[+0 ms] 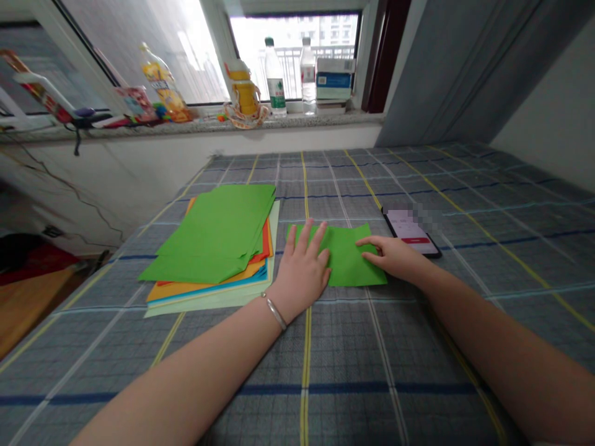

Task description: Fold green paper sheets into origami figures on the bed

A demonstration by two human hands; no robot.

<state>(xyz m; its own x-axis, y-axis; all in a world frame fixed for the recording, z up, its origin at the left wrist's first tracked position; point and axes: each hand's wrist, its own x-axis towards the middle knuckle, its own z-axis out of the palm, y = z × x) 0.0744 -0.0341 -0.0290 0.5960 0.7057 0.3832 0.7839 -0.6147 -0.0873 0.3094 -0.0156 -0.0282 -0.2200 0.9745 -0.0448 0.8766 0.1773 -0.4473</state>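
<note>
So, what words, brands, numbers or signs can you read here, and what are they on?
Nothing is clear enough to quote.
Smartphone: screen text too small, partly pixelated.
Green-capped bottle: label too blurred.
Pale-capped bottle: label too small.
Yellow drink bottle: lettering too blurred.
Blue box: markings too small.
Pink packet: print too blurred.
Small green paper sheet: no writing visible.

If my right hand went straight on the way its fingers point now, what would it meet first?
Most likely your left hand, which lies over the left part of the green sheet. Your right hand points across that sheet toward it, though its exact height is unclear.
</note>
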